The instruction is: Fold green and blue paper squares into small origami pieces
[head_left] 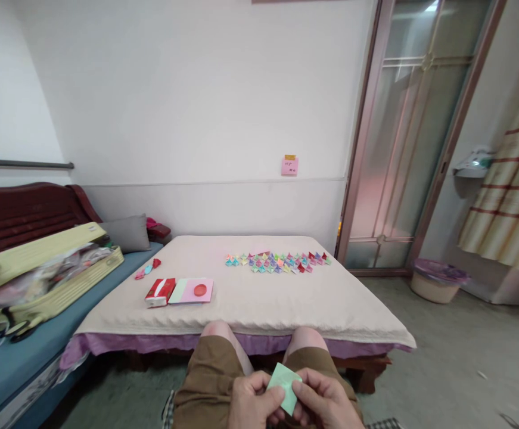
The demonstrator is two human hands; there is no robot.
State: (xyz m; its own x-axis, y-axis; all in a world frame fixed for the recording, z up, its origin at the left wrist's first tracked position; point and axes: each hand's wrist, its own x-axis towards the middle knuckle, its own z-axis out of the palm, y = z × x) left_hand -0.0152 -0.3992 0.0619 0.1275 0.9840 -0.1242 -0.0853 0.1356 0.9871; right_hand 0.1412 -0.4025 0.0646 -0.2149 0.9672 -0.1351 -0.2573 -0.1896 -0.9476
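A small piece of light green paper with folded edges is held above my lap, between both hands. My left hand pinches its left side, thumb on top. On the right side, my right hand grips the paper with the thumb pressed on its face. The fingers beneath the paper are partly hidden. On the cloth-covered table in front of me, several small folded paper pieces of many colours lie in rows. Left of them are pink and pale green paper sheets with a round red object on top.
A red tissue pack lies beside the sheets, and small red, blue and pink items lie behind it. My knees are at the table's front edge. An open yellow suitcase is at left; a lined bin stands at right.
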